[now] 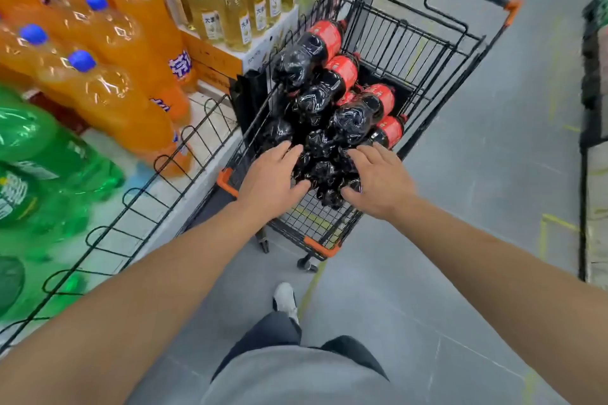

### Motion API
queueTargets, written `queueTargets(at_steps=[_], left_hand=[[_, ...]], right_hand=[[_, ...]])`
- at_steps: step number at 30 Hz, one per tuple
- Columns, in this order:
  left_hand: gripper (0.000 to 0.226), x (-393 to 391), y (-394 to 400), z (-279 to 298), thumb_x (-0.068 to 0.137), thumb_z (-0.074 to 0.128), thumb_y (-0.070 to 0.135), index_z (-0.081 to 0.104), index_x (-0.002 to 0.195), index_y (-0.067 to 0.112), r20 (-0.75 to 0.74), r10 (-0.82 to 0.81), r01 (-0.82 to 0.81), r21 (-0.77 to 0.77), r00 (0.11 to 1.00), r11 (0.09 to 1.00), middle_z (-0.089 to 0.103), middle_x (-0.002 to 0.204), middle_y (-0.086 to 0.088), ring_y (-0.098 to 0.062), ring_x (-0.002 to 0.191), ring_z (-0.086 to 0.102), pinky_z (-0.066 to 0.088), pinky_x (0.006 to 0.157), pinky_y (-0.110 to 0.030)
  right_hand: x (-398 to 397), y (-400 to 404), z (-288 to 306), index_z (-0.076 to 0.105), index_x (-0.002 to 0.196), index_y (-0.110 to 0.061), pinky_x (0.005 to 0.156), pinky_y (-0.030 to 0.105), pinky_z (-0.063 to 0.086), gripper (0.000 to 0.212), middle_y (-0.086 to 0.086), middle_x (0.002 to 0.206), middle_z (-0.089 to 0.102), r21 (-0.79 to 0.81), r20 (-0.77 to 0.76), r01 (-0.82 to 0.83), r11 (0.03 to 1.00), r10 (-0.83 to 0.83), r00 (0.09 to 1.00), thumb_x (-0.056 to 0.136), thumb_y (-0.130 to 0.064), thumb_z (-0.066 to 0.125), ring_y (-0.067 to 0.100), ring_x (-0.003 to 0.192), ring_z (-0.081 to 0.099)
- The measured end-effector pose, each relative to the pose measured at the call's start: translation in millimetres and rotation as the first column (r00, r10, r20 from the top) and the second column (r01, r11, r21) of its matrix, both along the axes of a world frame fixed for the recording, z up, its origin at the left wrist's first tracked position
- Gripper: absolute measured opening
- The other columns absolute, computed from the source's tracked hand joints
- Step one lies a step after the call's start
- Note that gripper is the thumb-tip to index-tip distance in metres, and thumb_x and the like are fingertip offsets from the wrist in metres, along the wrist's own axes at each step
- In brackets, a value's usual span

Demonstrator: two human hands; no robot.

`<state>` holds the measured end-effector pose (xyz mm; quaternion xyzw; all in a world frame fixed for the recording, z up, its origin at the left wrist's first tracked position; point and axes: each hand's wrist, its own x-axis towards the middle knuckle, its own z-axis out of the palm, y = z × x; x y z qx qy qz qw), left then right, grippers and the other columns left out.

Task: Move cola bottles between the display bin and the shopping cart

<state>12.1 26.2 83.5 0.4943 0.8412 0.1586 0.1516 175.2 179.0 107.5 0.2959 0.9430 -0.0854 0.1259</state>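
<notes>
Several dark cola bottles (332,92) with red labels lie piled on their sides in a black wire shopping cart (460,43) with orange corners. The nearest cola bottle (324,174) lies bottom-end toward me at the cart's near end. My left hand (271,179) rests on its left side with fingers spread and nearly straight. My right hand (378,179) lies against its right side, fingers loosely extended. Neither hand's fingers are plainly wrapped round the bottle. The display bin (184,154) with a wire front rail stands to the left of the cart.
Orange soda bottles (108,89) with blue caps and green soda bottles (36,154) fill the display bin at left. Pale yellow drink bottles (230,6) stand on a box behind. Grey floor opens to the right; another dark rack (589,128) lines the right edge. My shoe (284,299) is below the cart.
</notes>
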Motion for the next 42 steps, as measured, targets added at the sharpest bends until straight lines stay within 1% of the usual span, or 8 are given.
queueTargets(at_steps=[8,13,18,22,29,34,39,42], left_hand=[[0.074,-7.6,124.6,-10.4,0.096,0.059,0.044,0.027,0.158,0.019,0.106,0.015,-0.015,-0.006,0.994,1.000,0.022,0.165,-0.004,-0.025,0.149,0.025,0.029,0.119,-0.042],[0.075,-12.1,205.8,-33.9,0.095,0.060,0.044,0.030,0.157,0.016,0.140,0.121,-0.118,-0.030,0.983,0.993,0.025,0.164,-0.006,-0.025,0.150,0.026,0.030,0.120,-0.042],[0.075,-10.8,269.4,-62.2,0.095,0.061,0.047,0.032,0.156,0.016,0.167,0.289,-0.273,-0.110,0.943,0.956,0.028,0.163,-0.006,-0.025,0.149,0.028,0.029,0.119,-0.040],[0.084,-15.4,301.1,-78.3,0.089,0.060,0.062,0.031,0.156,0.019,0.162,0.398,-0.361,-0.217,0.903,0.907,0.031,0.161,-0.005,-0.028,0.144,0.035,0.038,0.115,-0.045],[0.110,-20.6,327.5,-85.8,0.067,0.075,0.070,0.026,0.156,0.026,0.034,0.439,-0.361,-0.512,0.898,0.780,0.042,0.150,-0.005,-0.035,0.135,0.037,0.051,0.095,-0.052],[0.103,7.7,328.1,-90.9,0.068,0.082,0.056,0.033,0.153,0.025,-0.141,0.451,-0.467,-0.401,0.881,0.788,0.043,0.149,-0.005,-0.034,0.135,0.034,0.046,0.100,-0.054],[0.101,32.7,320.8,-103.8,0.064,0.090,0.046,0.042,0.148,0.019,-0.278,0.392,-0.466,-0.287,0.877,0.837,0.044,0.150,-0.015,-0.039,0.138,0.038,0.033,0.109,-0.064],[0.080,34.8,317.3,-104.6,0.074,0.082,0.046,0.050,0.143,0.020,-0.292,0.395,-0.454,-0.169,0.871,0.875,0.049,0.145,-0.012,-0.035,0.135,0.040,0.033,0.109,-0.061]], right_hand=[[-1.9,116.2,-11.5,0.031,0.158,-0.014,0.127,0.044,0.020,0.078,0.009,0.163,0.035,-0.067,-0.063,0.121,0.990,-0.125,0.990,0.095,-0.048,0.060,0.031,0.153,0.025],[-21.5,207.2,-38.5,0.028,0.160,-0.010,0.128,0.041,0.017,0.079,0.013,0.163,0.033,-0.152,-0.059,0.079,0.985,-0.089,0.994,0.097,-0.048,0.059,0.032,0.153,0.025],[-48.7,293.5,-69.0,0.034,0.157,-0.007,0.124,0.041,0.027,0.076,0.015,0.159,0.037,-0.328,-0.057,0.097,0.940,-0.122,0.991,0.096,-0.042,0.064,0.034,0.148,0.032],[-67.8,344.8,-92.1,0.049,0.144,-0.004,0.113,0.038,0.037,0.065,0.018,0.147,0.048,-0.439,-0.081,0.153,0.885,-0.209,0.975,0.094,-0.041,0.067,0.036,0.138,0.045],[-91.4,386.4,-118.1,0.038,0.154,-0.006,0.110,0.039,0.039,0.083,0.014,0.156,0.042,-0.587,-0.033,0.240,0.773,-0.319,0.947,0.090,-0.049,0.068,0.033,0.139,0.046],[-94.9,394.5,-130.8,0.025,0.161,-0.008,0.107,0.034,0.036,0.087,0.011,0.161,0.036,-0.685,0.033,0.334,0.648,-0.430,0.902,0.095,-0.047,0.067,0.030,0.145,0.040],[-105.7,399.2,-143.9,0.017,0.162,-0.009,0.117,0.045,0.039,0.101,0.013,0.163,0.031,-0.736,0.103,0.406,0.541,-0.504,0.858,0.090,-0.058,0.067,0.033,0.147,0.038],[-116.2,400.5,-150.3,0.014,0.162,-0.009,0.114,0.050,0.043,0.107,0.014,0.161,0.035,-0.752,0.155,0.466,0.466,-0.562,0.813,0.087,-0.063,0.068,0.035,0.143,0.043]])
